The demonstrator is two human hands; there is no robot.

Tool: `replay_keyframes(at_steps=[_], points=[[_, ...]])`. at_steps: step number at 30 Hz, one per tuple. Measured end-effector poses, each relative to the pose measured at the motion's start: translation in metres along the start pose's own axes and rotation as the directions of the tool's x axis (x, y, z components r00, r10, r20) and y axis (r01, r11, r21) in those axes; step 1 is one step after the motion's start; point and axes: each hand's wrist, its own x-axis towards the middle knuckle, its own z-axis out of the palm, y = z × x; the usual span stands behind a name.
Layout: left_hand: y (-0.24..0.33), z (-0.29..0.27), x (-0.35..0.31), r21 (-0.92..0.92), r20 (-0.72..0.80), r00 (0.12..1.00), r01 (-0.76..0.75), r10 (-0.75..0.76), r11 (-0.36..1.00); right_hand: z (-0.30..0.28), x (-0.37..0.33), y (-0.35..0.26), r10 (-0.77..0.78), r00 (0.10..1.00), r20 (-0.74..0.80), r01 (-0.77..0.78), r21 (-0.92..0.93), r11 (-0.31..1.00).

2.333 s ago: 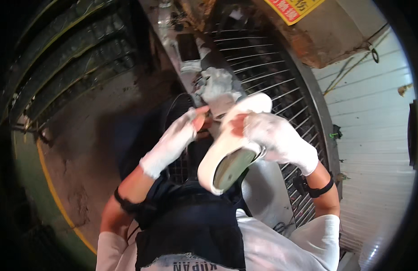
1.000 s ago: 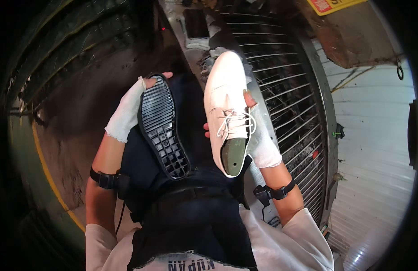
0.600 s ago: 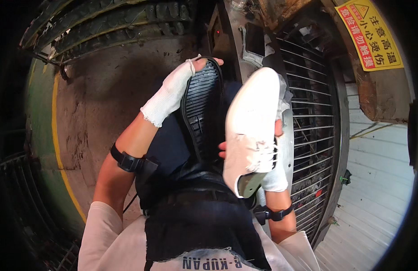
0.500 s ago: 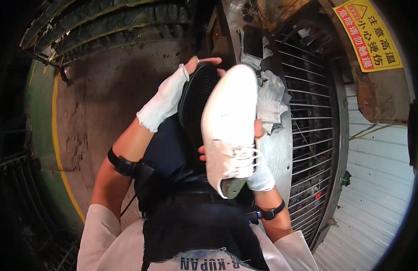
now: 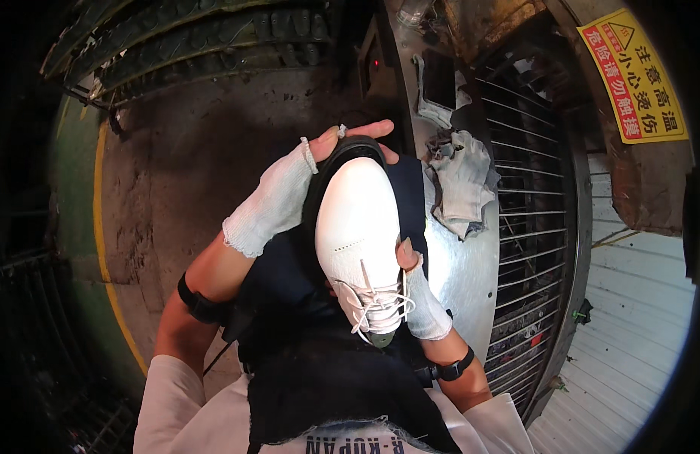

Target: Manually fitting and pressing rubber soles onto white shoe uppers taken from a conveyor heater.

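A white lace-up shoe upper (image 5: 357,219) points toe-away above my lap, with a dark green last (image 5: 380,340) showing at its heel opening. My right hand (image 5: 425,299), in a fingerless white knit glove, grips its right side near the laces, thumb on top. Behind the upper lies a black shoe sole (image 5: 312,203), its rim showing around the toe and left side. My left hand (image 5: 293,178), gloved the same way, holds that sole at the toe end, fingers reaching over the tip. Whether sole and upper touch along their length is hidden.
Right of my lap runs a metal bench (image 5: 463,276) bearing crumpled grey-white gloves (image 5: 467,181) and a dark flat device on cloth (image 5: 439,82). Beyond it stands a barred metal grille (image 5: 527,227), with a yellow-and-red warning label (image 5: 633,79) above. Racks of dark soles (image 5: 214,45) stand far left.
The white upper has turned from tilted to nearly straight and shifted left over the black sole, covering most of it. My right thumb now shows on its side.
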Motion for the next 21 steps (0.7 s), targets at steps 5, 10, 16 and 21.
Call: replay_keyframes(at_steps=[5,10,16,21], points=[[-0.01,-0.015,0.004,-0.259,-0.035,0.999,-0.001,-0.008,0.966,0.015,-0.026,-0.006,-0.058,0.982,-0.178,0.066,0.037,0.997],[-0.028,-0.061,0.021,-0.39,-0.068,0.995,0.045,-0.077,0.92,-0.022,-0.059,-0.023,-0.125,0.985,-0.118,0.16,0.373,0.914],[-0.023,-0.053,0.028,-0.267,-0.051,0.997,0.044,-0.059,0.963,-0.02,-0.075,-0.044,-0.199,0.964,-0.178,0.239,0.245,0.94],[-0.021,-0.048,0.03,-0.349,0.006,0.998,0.056,-0.057,0.935,-0.006,-0.049,-0.032,-0.085,0.996,0.004,0.077,0.389,0.918]])
